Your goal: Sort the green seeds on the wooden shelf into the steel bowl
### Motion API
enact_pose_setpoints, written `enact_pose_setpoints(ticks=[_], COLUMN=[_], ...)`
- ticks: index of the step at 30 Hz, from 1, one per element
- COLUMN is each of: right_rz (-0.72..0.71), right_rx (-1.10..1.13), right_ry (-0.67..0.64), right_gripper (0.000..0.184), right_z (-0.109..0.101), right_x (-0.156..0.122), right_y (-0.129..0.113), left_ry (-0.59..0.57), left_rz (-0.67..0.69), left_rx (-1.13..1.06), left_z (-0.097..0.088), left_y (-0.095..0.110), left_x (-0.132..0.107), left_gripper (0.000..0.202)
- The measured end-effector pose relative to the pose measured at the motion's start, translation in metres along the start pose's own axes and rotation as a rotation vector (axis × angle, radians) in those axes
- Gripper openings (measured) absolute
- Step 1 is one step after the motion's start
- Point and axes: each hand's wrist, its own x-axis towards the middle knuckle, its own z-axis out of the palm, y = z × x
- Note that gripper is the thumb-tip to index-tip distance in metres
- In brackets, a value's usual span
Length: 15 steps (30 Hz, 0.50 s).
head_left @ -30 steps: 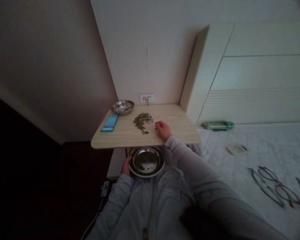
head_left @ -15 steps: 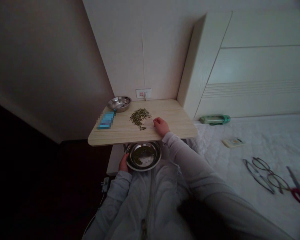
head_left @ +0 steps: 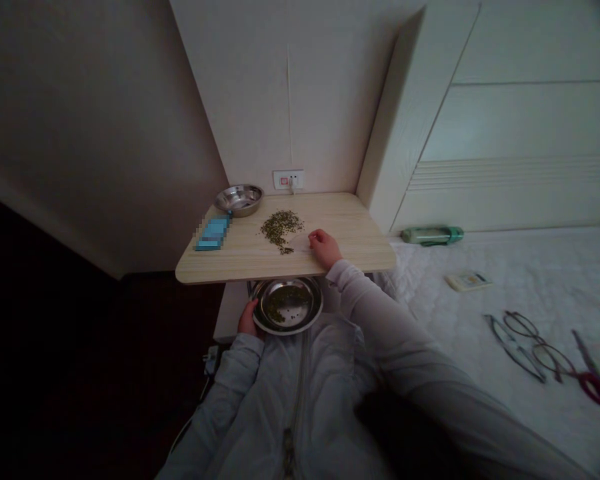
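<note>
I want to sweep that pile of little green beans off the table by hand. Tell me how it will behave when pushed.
The pile of green beans is loose, so it would likely spread rather than slide as one. The grains look small and rounded, so some may roll across the smooth wooden table. The right hand rests beside it; the left hand holds a metal bowl below the edge.

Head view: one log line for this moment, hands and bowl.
left hand: holds steel bowl below table edge | right hand: on tabletop beside green bean pile | bowl: some beans inside
</note>
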Motion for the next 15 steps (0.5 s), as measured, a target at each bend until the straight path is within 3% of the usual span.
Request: enact_pose_setpoints(ticks=[15], right_rz=[-0.018], right_rx=[0.009], right_ry=[-0.113], right_gripper=[0.017], right_z=[0.0008], right_x=[-0.0016], right_y=[0.0018], left_ry=[-0.056], left_rz=[0.011], left_rx=[-0.036], left_z=[-0.0037], left_y=[-0.0036], left_x=[0.0054], left_gripper=[0.016])
